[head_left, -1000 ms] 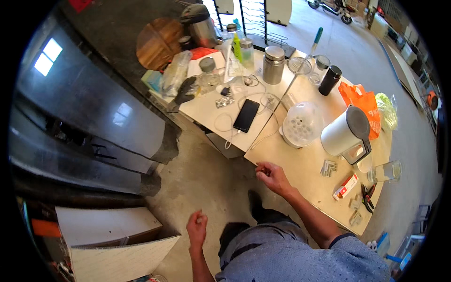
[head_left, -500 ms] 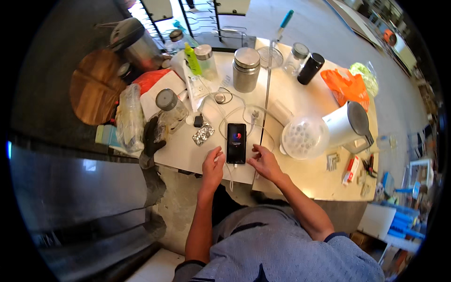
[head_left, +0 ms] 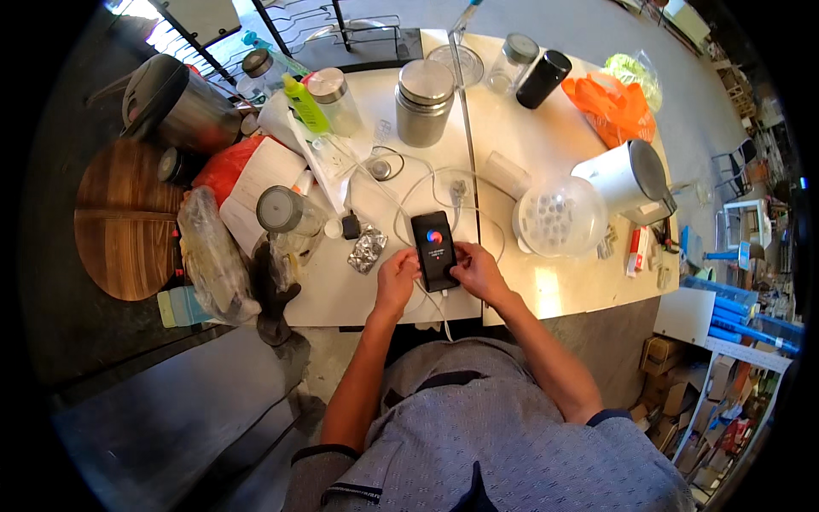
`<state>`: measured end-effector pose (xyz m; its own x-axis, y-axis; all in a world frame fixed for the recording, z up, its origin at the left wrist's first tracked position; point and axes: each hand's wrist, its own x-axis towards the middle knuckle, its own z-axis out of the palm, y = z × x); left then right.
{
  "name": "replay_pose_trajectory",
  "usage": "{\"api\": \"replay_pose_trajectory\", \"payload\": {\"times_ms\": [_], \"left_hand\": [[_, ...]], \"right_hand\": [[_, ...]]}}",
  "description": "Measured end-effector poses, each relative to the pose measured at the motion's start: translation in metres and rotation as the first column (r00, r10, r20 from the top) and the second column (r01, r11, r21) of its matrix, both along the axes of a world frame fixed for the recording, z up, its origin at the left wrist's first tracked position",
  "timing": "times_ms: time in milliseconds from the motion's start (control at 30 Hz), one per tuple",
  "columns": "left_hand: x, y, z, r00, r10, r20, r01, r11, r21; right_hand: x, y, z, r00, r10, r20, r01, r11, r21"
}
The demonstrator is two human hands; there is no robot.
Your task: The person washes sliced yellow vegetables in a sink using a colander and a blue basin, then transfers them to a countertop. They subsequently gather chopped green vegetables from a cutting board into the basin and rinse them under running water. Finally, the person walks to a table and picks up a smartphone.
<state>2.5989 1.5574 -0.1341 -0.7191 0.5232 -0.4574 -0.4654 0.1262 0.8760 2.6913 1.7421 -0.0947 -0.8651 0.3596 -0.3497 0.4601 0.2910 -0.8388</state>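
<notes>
A black smartphone [head_left: 439, 271] is between my hands near the table's front edge, its screen dark with a small red and blue round graphic. A white charging cable [head_left: 445, 328] runs from its lower end. My left hand [head_left: 396, 283] has curled fingers at the phone's left edge. On the other side my right hand [head_left: 479, 275] grips the right edge, thumb over the lower corner. Whether the phone is lifted off the table I cannot tell. Left of it lie a crumpled silver foil blister pack [head_left: 367, 248] and a small black plug adapter [head_left: 351, 225].
Behind the phone stand a steel canister [head_left: 423, 107] and coiled white cable. To the right are a clear plastic container with a perforated insert [head_left: 559, 218], a white kettle [head_left: 623, 179] and an orange bag [head_left: 610, 107]. A glass jar [head_left: 286, 213] and plastic-wrapped bundle [head_left: 217, 256] sit left.
My hands have moved in from either side and now touch the phone's edges. The phone has tilted slightly, top to the left. The whole view has shifted and turned.
</notes>
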Motion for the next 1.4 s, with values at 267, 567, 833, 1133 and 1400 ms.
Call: {"api": "replay_pose_trajectory", "payload": {"times_ms": [267,567,833,1133,1400], "left_hand": [[-0.006,0.004,0.010,0.999,0.019,0.041,-0.016,0.998,-0.067],[-0.004,0.007,0.008,0.999,0.029,0.032,-0.027,0.998,-0.065],[-0.012,0.005,0.001,0.997,0.025,0.074,-0.024,1.000,-0.016],[-0.008,0.022,0.006,0.978,0.210,0.012,-0.211,0.973,0.097],[-0.005,0.029,0.118,0.956,0.212,0.204,-0.289,0.799,0.528]], "right_hand": [[-0.005,0.003,-0.002,0.998,-0.019,-0.058,0.013,0.995,-0.100],[-0.005,0.010,-0.008,0.997,-0.002,-0.072,-0.003,0.998,-0.059],[-0.008,0.010,-0.006,0.999,0.018,-0.042,-0.019,1.000,-0.020],[-0.011,-0.005,0.002,0.976,-0.100,-0.194,0.061,0.979,-0.195],[-0.014,-0.017,0.117,0.882,0.076,-0.465,-0.033,0.995,0.099]]}}
